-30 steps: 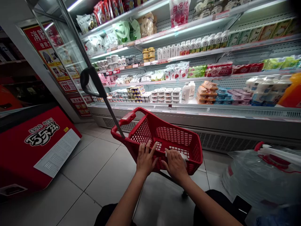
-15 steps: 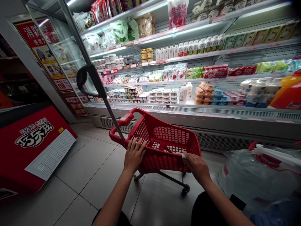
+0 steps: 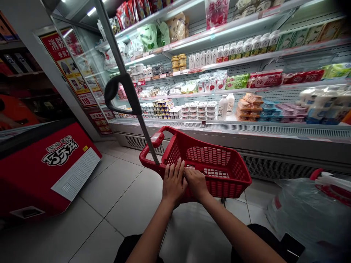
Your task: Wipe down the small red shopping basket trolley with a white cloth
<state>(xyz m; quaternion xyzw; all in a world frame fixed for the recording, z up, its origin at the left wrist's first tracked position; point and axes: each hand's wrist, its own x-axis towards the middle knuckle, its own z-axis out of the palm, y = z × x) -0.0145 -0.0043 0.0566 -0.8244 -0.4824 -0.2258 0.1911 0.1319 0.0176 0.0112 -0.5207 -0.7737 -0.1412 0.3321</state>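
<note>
In the head view, a red plastic shopping basket cart (image 3: 227, 188) with a grey upright pole stands before me. My left hand (image 3: 173, 182) lies on its near rim, fingers stretched out and pointing up. Right beside it, my right hand (image 3: 196, 182) is closed over the same rim, its fingertips curled down close to the left hand's fingers. The white cloth seen under the right hand a moment earlier is hidden now. Inside the basket, only the perforated floor and walls show.
A refrigerated shelf unit (image 3: 192, 128) with yogurt cups, bottles and pouches runs along the back. At left stands a red chest freezer (image 3: 85, 160). A large clear container wrapped in plastic (image 3: 296, 204), with a red handle, sits at right. Tiled floor (image 3: 106, 197) lies between.
My right hand has slid left along the near rim until it meets my left hand. The white cloth has gone out of sight. The view has shifted, so everything appears farther right.
</note>
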